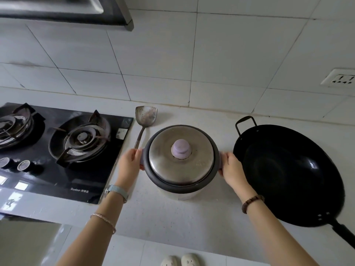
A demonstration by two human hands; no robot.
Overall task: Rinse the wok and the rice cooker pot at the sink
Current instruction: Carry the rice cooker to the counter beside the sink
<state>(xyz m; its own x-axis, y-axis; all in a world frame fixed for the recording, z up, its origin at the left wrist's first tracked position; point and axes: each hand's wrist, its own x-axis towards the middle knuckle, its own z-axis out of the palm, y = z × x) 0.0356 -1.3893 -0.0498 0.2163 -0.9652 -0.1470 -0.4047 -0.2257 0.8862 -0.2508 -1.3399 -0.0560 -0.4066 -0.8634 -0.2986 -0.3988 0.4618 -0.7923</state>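
Head view: my fingers curl round both side handles of the rice cooker.
My left hand and right hand grip it on the counter, wok just beside; no sink in sight. If I tilt it, the loose-looking lid could slide off, or my right knuckles knock the wok.

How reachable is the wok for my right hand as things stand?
Probably yes, easily. The right hand grips the side handle of the rice cooker, right beside the near rim of the wok, with nothing between them. It would only need to let go of that handle first.
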